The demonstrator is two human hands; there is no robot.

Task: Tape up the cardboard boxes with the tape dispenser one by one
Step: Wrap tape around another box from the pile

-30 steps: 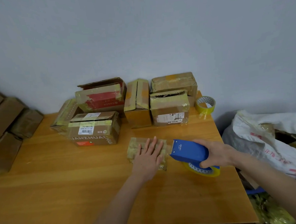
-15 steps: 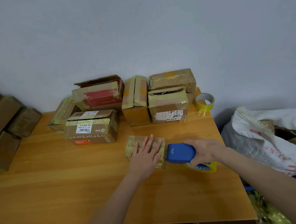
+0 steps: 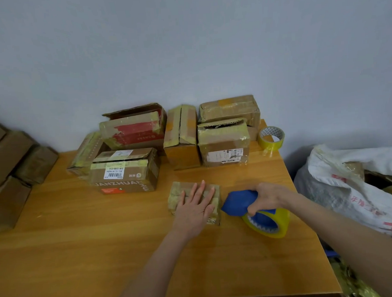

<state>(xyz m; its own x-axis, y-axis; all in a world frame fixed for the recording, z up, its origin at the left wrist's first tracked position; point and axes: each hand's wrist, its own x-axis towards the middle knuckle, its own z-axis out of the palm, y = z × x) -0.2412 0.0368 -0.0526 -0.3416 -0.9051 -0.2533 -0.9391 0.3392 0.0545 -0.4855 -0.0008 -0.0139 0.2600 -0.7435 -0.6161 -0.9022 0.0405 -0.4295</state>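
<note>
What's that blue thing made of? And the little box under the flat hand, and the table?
The blue tape dispenser looks like hard plastic: smooth, even colour, soft sheen. The small brown box seems cardboard wrapped in yellowish clear tape, shiny and wrinkled. The orange-brown table looks like wood or wood-look laminate: grain lines under a glossy top; which, I cannot tell.

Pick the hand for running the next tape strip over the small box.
Right. The right hand grips the blue tape dispenser just right of the small box, while the left hand lies flat on top, steadying it.
</note>
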